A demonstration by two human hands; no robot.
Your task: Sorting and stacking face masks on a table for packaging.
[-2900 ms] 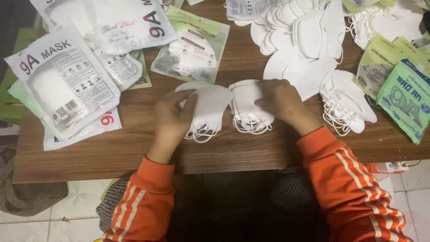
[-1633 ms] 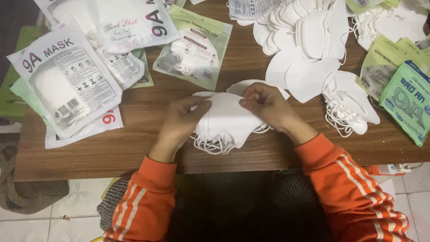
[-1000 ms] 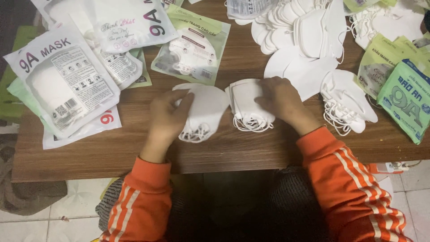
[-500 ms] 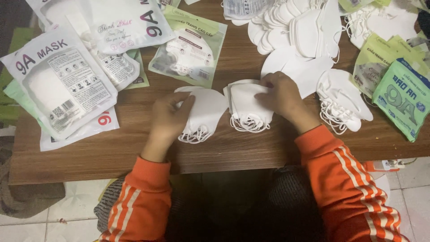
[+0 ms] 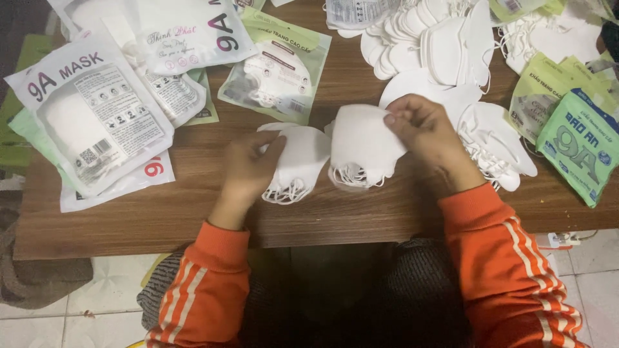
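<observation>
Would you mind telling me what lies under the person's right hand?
The right hand pinches a small stack of white masks, their ear loops hanging at the lower edge. Beneath that is the wooden table. How many masks the stack holds cannot be counted.

I see white masks (image 5: 361, 145) | brown wood-grain counter (image 5: 193, 212) | orange sleeves (image 5: 509, 258), white stripes | green pouches (image 5: 583, 151) | white printed packs (image 5: 90, 122) | pale tiled floor (image 5: 71, 322)

Two hand-held mask stacks (image 5: 361, 145), two green packets (image 5: 580, 145)
</observation>
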